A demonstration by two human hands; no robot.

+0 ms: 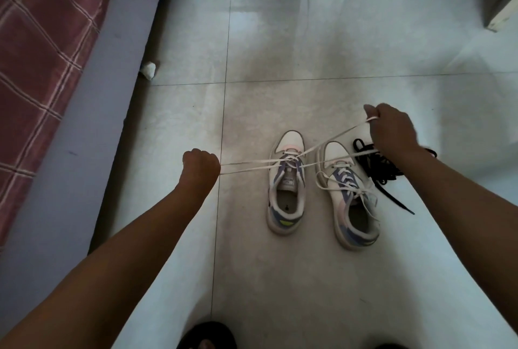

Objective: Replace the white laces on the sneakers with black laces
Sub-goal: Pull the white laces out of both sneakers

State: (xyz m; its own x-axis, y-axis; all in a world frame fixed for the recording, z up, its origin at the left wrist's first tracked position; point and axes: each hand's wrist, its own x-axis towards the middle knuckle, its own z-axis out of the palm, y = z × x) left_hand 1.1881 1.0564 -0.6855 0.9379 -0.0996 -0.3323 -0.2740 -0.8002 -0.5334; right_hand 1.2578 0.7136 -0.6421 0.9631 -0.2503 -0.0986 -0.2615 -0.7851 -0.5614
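Left hand [201, 165] fisted around one end of white lace [252, 165], right hand [392, 128] pinching other end, lace taut across left sneaker [286, 180] on tiled floor [308, 54], right sneaker [351, 197] beside it, laces tied, black laces [384, 169] heaped just right.

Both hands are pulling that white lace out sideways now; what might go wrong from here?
1. The left hand and right hand pull the white lace taut in opposite directions; still threaded near the toe, it may jam or drag the white-and-purple left sneaker.
2. The lace crosses above the right sneaker, so it might snag that shoe's tied bow.
3. The black laces lie in a tangled pile and may knot.
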